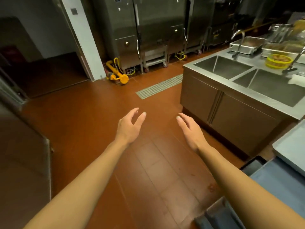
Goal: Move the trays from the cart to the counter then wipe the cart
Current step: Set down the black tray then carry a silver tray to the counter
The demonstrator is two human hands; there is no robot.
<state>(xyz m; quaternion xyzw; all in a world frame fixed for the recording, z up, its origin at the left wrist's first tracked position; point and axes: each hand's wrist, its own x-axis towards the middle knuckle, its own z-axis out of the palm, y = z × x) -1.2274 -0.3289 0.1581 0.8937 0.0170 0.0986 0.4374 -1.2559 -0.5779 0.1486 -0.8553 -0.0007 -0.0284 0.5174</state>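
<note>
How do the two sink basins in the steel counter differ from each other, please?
The far basin lies nearer the counter's end and appears smaller; the near basin appears wider and runs out of the picture at the right. A tall curved faucet stands behind the far basin; a second tap leans by the near basin, with a white cloth at its rim. Both are bare steel and look empty.

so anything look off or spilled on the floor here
Slightly. There are small dark reddish stains on the floor tiles just left of the right forearm, like dried drips. Both hands, left hand and right hand, are open and empty. Nothing else stands out.
</note>
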